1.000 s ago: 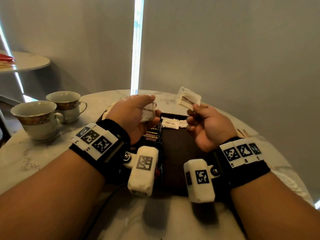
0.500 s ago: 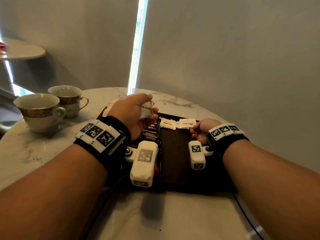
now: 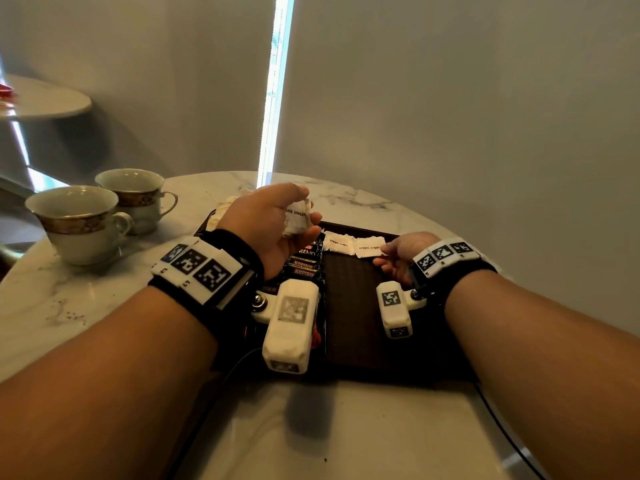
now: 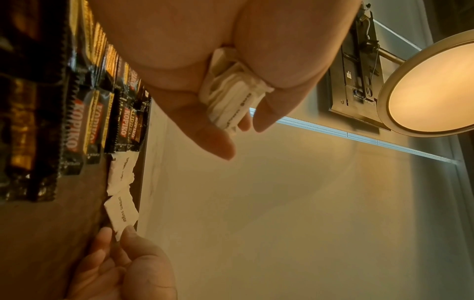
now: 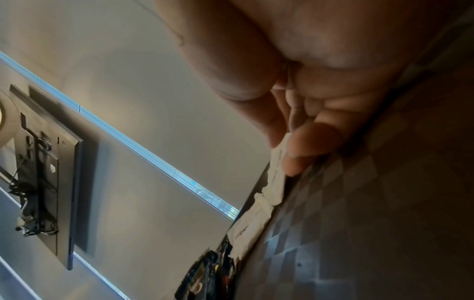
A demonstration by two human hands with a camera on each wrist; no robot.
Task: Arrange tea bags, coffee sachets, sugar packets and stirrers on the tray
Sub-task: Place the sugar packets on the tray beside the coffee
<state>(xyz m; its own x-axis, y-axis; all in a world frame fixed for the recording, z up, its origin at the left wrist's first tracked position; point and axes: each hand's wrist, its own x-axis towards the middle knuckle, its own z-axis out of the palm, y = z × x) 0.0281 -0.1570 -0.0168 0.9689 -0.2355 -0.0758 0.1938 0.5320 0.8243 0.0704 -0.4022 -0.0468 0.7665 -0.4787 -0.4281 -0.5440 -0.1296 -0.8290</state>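
A dark brown tray (image 3: 356, 317) lies on the marble table. Black Kopiko coffee sachets (image 3: 304, 268) (image 4: 84, 125) stand in a row along its left side. Two white brown-sugar packets lie at its far edge; the left one (image 3: 337, 243) lies free. My right hand (image 3: 381, 256) pinches the near corner of the right packet (image 3: 370, 247) (image 4: 121, 214) (image 5: 278, 162), which rests on the tray. My left hand (image 3: 304, 216) hovers over the sachets and grips a stack of sugar packets (image 3: 297, 216) (image 4: 231, 97).
Two gold-banded teacups (image 3: 78, 220) (image 3: 133, 195) stand at the table's left. Pale items (image 3: 225, 207) lie behind the tray's far left corner, mostly hidden by my left hand. A cable (image 3: 502, 420) runs along the table's right front. The wall is close behind.
My right hand came down from the air with one sugar packet and laid it on the tray's far edge beside the first. The left hand stayed put with its stack.
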